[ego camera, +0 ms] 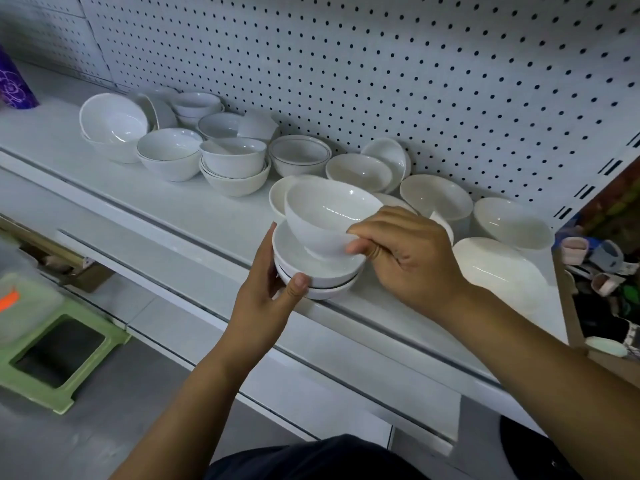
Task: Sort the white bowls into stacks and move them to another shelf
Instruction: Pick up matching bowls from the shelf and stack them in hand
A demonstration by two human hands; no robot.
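A small stack of white bowls (318, 271) sits near the front edge of the white shelf (194, 206). My left hand (266, 292) grips the stack's left side, thumb on its front rim. My right hand (401, 251) pinches the rim of a tilted white bowl (322, 216), whose foot sits inside the stack's top bowl. Several more white bowls (232, 161) lie loose or in short stacks along the back of the shelf.
A pegboard wall (381, 64) backs the shelf. More white bowls (512, 220) lie at the right end. A lower shelf (207, 306) juts out below. A green stool (59, 355) stands on the floor at left, and a purple cup (14, 84) stands far left.
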